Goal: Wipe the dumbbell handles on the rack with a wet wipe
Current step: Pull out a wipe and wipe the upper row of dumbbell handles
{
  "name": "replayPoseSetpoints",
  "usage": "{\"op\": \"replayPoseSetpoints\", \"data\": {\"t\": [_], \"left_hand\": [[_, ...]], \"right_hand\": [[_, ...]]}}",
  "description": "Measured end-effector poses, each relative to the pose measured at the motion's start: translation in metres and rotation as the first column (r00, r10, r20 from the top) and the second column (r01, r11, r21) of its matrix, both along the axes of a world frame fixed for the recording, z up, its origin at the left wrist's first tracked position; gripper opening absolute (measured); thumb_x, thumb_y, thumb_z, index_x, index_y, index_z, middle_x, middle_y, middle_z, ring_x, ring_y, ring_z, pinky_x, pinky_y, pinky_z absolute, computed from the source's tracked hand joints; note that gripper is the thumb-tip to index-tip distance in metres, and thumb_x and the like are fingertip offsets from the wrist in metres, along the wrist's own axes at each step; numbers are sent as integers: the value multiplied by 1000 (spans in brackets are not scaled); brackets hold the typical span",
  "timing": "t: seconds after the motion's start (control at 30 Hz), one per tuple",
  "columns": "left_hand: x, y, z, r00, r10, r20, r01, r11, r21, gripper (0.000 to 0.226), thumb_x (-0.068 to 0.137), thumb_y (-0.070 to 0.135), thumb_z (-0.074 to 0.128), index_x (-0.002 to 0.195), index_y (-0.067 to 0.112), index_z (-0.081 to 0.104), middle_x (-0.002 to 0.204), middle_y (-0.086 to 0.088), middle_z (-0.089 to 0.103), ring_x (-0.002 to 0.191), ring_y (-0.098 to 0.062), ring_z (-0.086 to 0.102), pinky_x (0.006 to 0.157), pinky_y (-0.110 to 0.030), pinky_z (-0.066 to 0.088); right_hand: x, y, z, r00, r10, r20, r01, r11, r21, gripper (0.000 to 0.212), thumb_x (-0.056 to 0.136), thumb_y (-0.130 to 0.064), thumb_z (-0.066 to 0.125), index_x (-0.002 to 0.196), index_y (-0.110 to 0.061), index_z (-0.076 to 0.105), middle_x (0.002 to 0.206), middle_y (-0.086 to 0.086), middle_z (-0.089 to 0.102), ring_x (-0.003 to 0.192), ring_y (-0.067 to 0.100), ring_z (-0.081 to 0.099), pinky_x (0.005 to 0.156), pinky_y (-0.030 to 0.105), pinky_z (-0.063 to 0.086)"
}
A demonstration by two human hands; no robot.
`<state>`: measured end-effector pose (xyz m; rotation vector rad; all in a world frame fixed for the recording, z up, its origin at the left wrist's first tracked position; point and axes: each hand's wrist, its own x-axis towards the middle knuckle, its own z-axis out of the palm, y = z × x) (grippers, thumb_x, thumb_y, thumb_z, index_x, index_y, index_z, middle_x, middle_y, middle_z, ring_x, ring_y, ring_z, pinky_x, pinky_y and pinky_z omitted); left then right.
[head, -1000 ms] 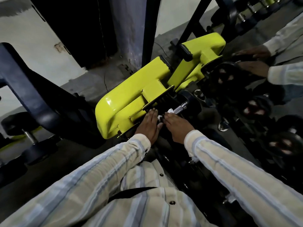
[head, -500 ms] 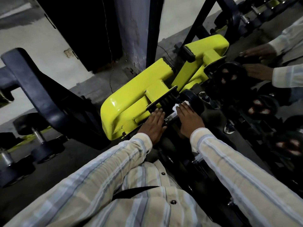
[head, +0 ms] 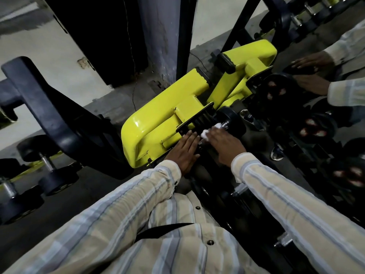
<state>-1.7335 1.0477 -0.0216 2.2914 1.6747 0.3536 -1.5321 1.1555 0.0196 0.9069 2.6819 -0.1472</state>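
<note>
A black dumbbell (head: 234, 120) lies at the left end of the yellow rack (head: 158, 119). My right hand (head: 225, 145) is wrapped over its metal handle with a white wet wipe (head: 205, 133) bunched under the fingers; the handle is almost wholly hidden, only a bit of metal shows by the far head. My left hand (head: 185, 151) rests flat, fingers straight, on the dumbbell's near black head next to the yellow frame.
More black dumbbells (head: 314, 125) fill the rack to the right. A mirror at the right edge shows reflected hands (head: 312, 62). A dark bench frame (head: 49, 107) and floor dumbbells (head: 47, 163) stand at left. A dark pillar (head: 162, 36) rises behind the rack.
My right hand has slid with the wipe along the handle towards the far head, covering the metal that showed a second ago. My left hand keeps its place.
</note>
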Motion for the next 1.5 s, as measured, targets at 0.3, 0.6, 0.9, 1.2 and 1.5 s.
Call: {"op": "replayPoseSetpoints", "data": {"t": [0.3, 0.6, 0.9, 1.2, 1.5], "left_hand": [[1, 0, -7, 1000, 12, 6, -12, 1000, -23, 66, 107, 39, 26, 156, -5, 28, 164, -24, 25, 154, -40, 17, 123, -54, 25], [1, 1, -13, 999, 43, 14, -43, 999, 5, 64, 104, 37, 32, 153, -4, 35, 160, -23, 33, 151, -39, 26, 121, -53, 31], [0, 2, -12, 997, 39, 72, -39, 999, -8, 66, 105, 39, 30, 155, -3, 30, 162, -23, 29, 153, -40, 21, 124, -52, 22], [2, 2, -14, 999, 43, 27, -44, 999, 7, 65, 104, 37, 31, 155, -4, 32, 162, -23, 29, 153, -39, 22, 122, -54, 27], [3, -1, -12, 999, 53, 13, -53, 998, 26, 68, 103, 38, 31, 155, -5, 28, 162, -24, 28, 152, -40, 23, 122, -53, 29]], "right_hand": [[-3, -28, -9, 986, -15, -166, 15, 1000, -6, 76, 71, -4, 66, 145, -4, 49, 152, 13, 48, 147, 29, 37, 122, 38, 25], [-53, -48, 8, 403, -877, -260, 696, 478, -536, 78, 104, -56, 27, 161, -10, -1, 168, 7, -9, 155, 24, 7, 123, 36, 14], [-70, 10, 28, -532, -839, 116, 95, -195, -976, 49, 103, -35, 52, 138, -1, 51, 138, 11, 55, 124, 26, 53, 104, 32, 39], [-38, 2, 34, -617, -685, 386, -344, -206, -916, 16, 95, -17, 50, 102, -9, 61, 101, 10, 60, 99, 24, 60, 93, 30, 46], [-43, -12, 28, -536, -741, 404, -274, -301, -914, 35, 89, -23, 55, 118, -6, 62, 114, 12, 60, 112, 29, 57, 96, 32, 45]]}}
